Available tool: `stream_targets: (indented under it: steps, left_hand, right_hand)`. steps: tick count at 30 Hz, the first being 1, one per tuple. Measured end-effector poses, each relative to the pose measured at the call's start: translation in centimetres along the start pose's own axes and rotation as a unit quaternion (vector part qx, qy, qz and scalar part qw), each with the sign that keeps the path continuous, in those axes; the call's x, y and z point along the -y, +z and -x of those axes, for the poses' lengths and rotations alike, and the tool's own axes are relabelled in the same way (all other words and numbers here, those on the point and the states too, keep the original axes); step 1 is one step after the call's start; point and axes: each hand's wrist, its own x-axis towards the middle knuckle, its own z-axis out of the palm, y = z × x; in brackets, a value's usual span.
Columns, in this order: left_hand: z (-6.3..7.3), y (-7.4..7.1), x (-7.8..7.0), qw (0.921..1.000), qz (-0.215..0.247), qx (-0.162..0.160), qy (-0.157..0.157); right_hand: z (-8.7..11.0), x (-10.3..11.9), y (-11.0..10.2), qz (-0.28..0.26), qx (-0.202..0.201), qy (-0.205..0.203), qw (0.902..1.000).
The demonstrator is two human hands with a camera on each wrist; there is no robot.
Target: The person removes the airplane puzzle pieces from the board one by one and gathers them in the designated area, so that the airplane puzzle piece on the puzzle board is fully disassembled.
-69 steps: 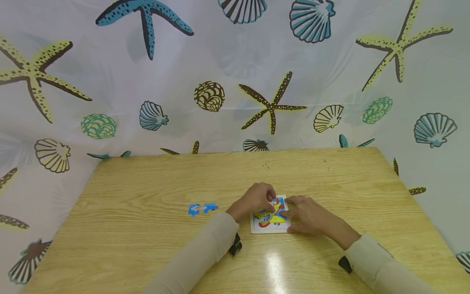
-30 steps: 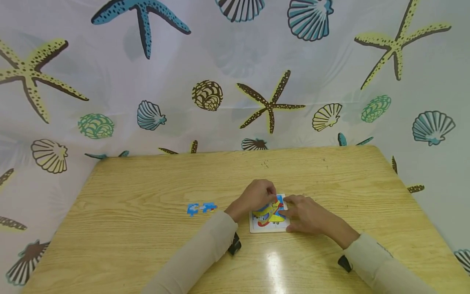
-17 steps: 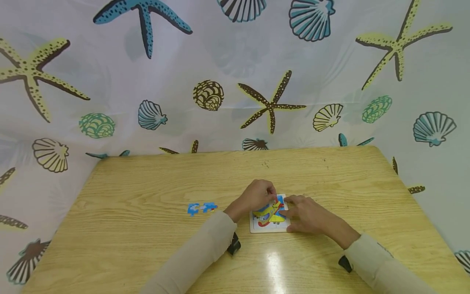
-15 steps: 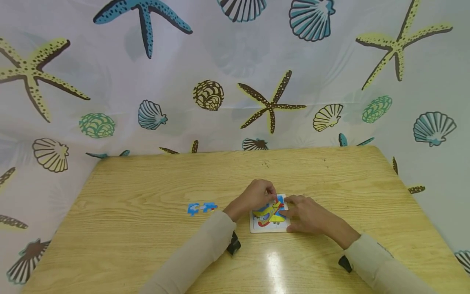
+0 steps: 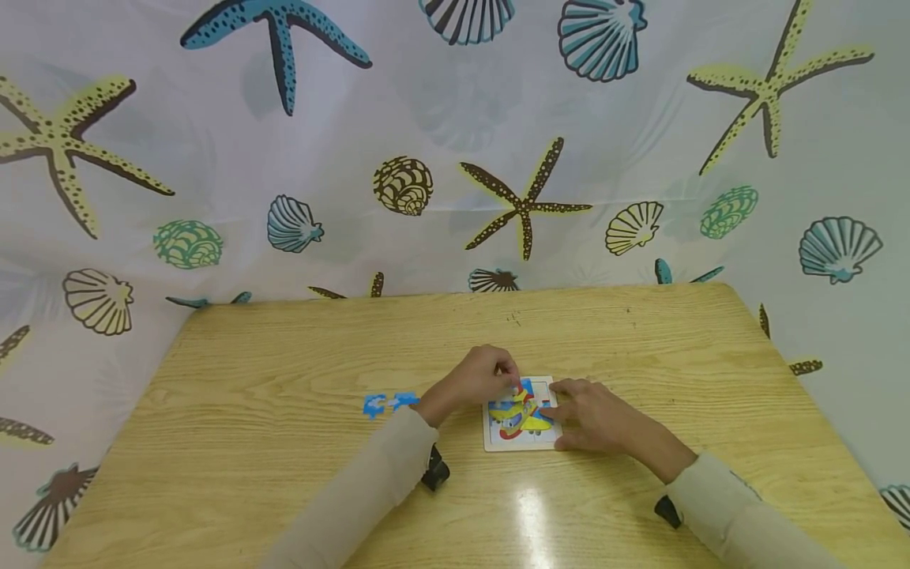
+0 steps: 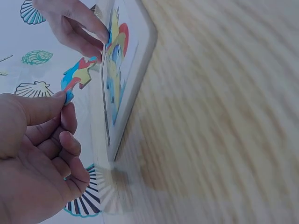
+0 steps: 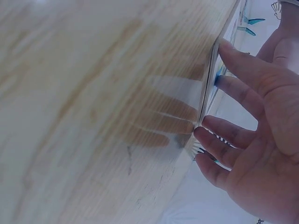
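Just above a framed jigsaw puzzle (image 5: pixel 508 448), the left hand (image 5: pixel 475 378) pinched a puzzle piece (image 6: pixel 80 77) while the right hand (image 5: pixel 599 416), fingers apart, touched the puzzle's edge.

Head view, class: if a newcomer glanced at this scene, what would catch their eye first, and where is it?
Probably the pale cloth behind the table, with its big printed starfish. Next, the bright puzzle board near the table's middle, where the left hand pinches a colourful piece and the right hand touches the board's right side.
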Motion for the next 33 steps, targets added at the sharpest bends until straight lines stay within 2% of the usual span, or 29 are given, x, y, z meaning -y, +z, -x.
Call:
stream_targets:
  steps: [4, 10, 19, 25, 33]
  left_hand:
    - [0.5, -0.6, 0.5, 0.9999, 0.006, -0.004, -0.012]
    - [1.3, -1.6, 1.4, 0.9999, 0.005, -0.013, -0.006]
    - [2.1, -2.5, 2.8, 0.9993, 0.010, -0.024, -0.029]
    - [2.8, -3.3, 3.6, 0.9989, 0.020, -0.026, -0.034]
    - [3.5, -4.5, 4.6, 0.9986, 0.005, -0.016, -0.050]
  right_hand:
    - [0.0, 0.1, 0.0, -0.001, -0.001, 0.001, 1.0000]
    - [0.1, 0.1, 0.0, -0.009, -0.001, 0.008, 0.9999]
    - [0.1, 0.1, 0.0, -0.016, 0.003, 0.010, 0.9998]
    - [0.0, 0.1, 0.1, -0.012, 0.003, 0.014, 0.9998]
    - [0.0, 0.2, 0.0, -0.009, 0.000, 0.008, 0.9999]
